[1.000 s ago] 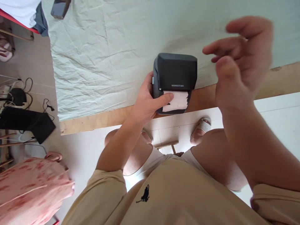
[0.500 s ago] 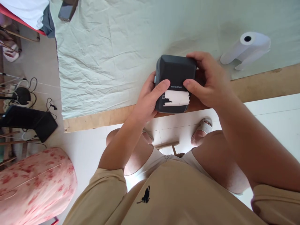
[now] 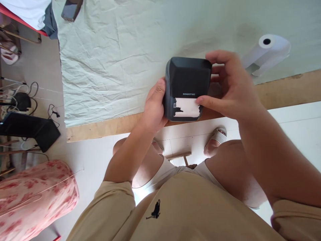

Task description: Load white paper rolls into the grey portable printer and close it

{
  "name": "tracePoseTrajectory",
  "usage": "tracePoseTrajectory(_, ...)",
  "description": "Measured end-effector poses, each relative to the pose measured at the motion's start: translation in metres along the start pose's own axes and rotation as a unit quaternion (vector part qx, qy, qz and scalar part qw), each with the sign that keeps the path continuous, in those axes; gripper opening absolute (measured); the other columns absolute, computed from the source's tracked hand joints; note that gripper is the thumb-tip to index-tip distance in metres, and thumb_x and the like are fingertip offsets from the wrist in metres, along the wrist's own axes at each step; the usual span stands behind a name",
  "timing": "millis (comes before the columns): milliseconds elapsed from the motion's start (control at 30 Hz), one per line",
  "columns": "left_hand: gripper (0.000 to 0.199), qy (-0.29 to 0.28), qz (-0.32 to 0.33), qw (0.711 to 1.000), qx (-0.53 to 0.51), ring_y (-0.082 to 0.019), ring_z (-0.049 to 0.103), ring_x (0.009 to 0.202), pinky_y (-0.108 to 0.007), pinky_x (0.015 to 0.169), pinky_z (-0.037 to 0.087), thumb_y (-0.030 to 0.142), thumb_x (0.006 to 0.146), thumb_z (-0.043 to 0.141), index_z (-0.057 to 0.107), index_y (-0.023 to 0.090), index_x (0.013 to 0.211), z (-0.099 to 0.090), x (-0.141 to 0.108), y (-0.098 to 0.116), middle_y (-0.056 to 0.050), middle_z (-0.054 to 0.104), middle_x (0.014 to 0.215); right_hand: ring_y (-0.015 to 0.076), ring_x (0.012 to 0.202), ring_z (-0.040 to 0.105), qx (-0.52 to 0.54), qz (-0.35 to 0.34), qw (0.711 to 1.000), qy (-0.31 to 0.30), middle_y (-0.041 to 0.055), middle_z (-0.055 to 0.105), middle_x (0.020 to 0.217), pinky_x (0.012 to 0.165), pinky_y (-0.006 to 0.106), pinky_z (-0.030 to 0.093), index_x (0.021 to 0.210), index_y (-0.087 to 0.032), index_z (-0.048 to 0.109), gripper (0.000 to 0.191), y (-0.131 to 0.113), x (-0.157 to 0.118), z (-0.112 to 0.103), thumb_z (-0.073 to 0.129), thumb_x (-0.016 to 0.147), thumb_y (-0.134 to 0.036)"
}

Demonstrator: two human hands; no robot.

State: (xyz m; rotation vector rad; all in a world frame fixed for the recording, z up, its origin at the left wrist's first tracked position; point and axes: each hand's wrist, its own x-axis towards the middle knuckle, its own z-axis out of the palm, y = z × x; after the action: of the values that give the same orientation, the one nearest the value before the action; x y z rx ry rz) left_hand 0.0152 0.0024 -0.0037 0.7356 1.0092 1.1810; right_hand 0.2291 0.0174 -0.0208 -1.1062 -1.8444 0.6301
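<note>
A dark NIIMBOT printer (image 3: 189,77) is held over the front edge of the cloth-covered table. Ragged white paper (image 3: 188,107) lies across its lower face. My left hand (image 3: 155,105) grips the printer's left side, its fingers partly hidden behind it. On the right side my right hand (image 3: 229,83) has its fingers spread, with the thumb tip at the paper's right edge and the index fingertip by the printer's upper right corner. Partly behind my right hand, a white paper roll (image 3: 267,50) with a loose end lies on the cloth.
The pale green cloth (image 3: 112,60) is wrinkled over a wooden-edged table (image 3: 107,130). A dark phone-like object (image 3: 72,9) sits at the upper left. Off the table's left side are cables, a black device (image 3: 32,129) and a pink floral cover (image 3: 37,197).
My left thumb has moved off the printer's face to its left side. My right hand has shifted right and opened wider, its thumb now lower beside the paper.
</note>
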Motion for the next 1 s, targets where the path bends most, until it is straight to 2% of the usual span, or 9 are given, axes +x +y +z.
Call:
tracePoseTrajectory(167,0.033,-0.004,0.002,1.000,-0.017,-0.024,0.081,0.114,-0.039,0.096,0.072,0.050,0.107,0.059,0.068,0.025,0.088,-0.004,0.000,0.000,0.001,0.072,0.080,0.0176,0.065,0.055,-0.063,-0.024,0.997,0.026,-0.0028,0.057,0.076,0.063,0.039,0.054,0.131,-0.037,0.066,0.060,-0.025,0.007,-0.014,0.091,0.077,-0.047)
tracePoseTrajectory(233,0.033,0.005,-0.002,1.000,-0.023,-0.022,0.081,0.113,-0.036,0.099,0.070,0.046,0.108,0.057,0.064,0.024,0.084,-0.003,-0.001,0.001,0.002,0.067,0.073,0.0143,0.057,0.048,-0.091,-0.027,0.995,0.004,-0.0063,0.051,0.067,0.058,0.035,0.048,0.126,-0.036,0.068,0.056,-0.036,0.009,-0.018,0.093,0.077,-0.047)
tracePoseTrajectory(367,0.037,0.014,-0.006,0.999,-0.036,-0.017,0.080,0.096,-0.032,0.098,0.068,0.038,0.112,0.050,0.066,0.022,0.083,0.002,-0.001,0.005,0.001,0.070,0.075,0.0115,0.051,0.047,-0.116,-0.005,0.993,-0.008,-0.0086,0.051,0.060,0.056,0.032,0.044,0.116,-0.031,0.073,0.043,-0.055,0.011,-0.019,0.094,0.079,-0.038)
tracePoseTrajectory(467,0.035,0.009,-0.002,0.999,-0.049,-0.015,0.079,0.088,-0.033,0.095,0.067,0.036,0.112,0.051,0.073,0.020,0.090,0.003,0.001,0.006,0.001,0.076,0.085,0.0088,0.045,0.049,-0.091,-0.014,0.994,0.058,-0.0101,0.056,0.056,0.052,0.031,0.044,0.108,-0.027,0.075,0.028,-0.063,0.013,-0.017,0.089,0.085,-0.032)
tracePoseTrajectory(533,0.034,0.006,0.000,0.999,-0.051,-0.017,0.080,0.094,-0.033,0.097,0.066,0.036,0.111,0.052,0.075,0.020,0.091,0.003,0.002,0.005,0.000,0.077,0.088,0.0085,0.048,0.059,-0.068,-0.015,0.991,0.113,-0.0076,0.067,0.068,0.047,0.028,0.041,0.105,-0.025,0.076,0.025,-0.066,0.016,-0.017,0.088,0.085,-0.031)
tracePoseTrajectory(633,0.036,0.016,-0.004,0.999,-0.047,-0.019,0.081,0.110,-0.031,0.102,0.065,0.039,0.111,0.053,0.074,0.021,0.088,0.003,0.001,0.003,0.000,0.075,0.084,0.0097,0.055,0.069,-0.026,-0.004,0.991,0.135,-0.0035,0.076,0.088,0.039,0.022,0.035,0.104,-0.021,0.077,0.024,-0.067,0.021,-0.019,0.086,0.083,-0.027)
tracePoseTrajectory(767,0.037,0.027,-0.009,0.999,-0.046,-0.019,0.080,0.115,-0.031,0.103,0.065,0.040,0.112,0.051,0.073,0.021,0.088,0.004,-0.001,0.004,0.000,0.074,0.081,0.0069,0.047,0.062,0.024,0.025,0.991,0.132,-0.0081,0.062,0.068,0.039,0.021,0.032,0.100,-0.020,0.076,0.020,-0.069,0.026,-0.020,0.082,0.081,-0.018)
tracePoseTrajectory(867,0.033,0.011,-0.019,0.999,-0.049,-0.015,0.081,0.096,-0.028,0.091,0.068,0.038,0.110,0.055,0.073,0.021,0.089,0.005,-0.003,0.007,0.002,0.074,0.079,0.0064,0.040,0.054,0.027,0.064,0.988,0.135,-0.0107,0.054,0.056,0.037,0.021,0.027,0.096,-0.021,0.074,0.017,-0.071,0.027,-0.019,0.082,0.082,-0.017)
tracePoseTrajectory(1000,0.036,0.015,-0.033,0.997,-0.065,-0.008,0.072,0.071,-0.021,0.067,0.063,0.034,0.111,0.054,0.072,0.021,0.084,0.007,-0.004,0.010,0.004,0.074,0.078,0.0090,0.042,0.053,-0.003,0.071,0.992,0.102,-0.0102,0.053,0.050,0.041,0.024,0.033,0.101,-0.023,0.074,0.023,-0.072,0.026,-0.021,0.085,0.082,-0.031)
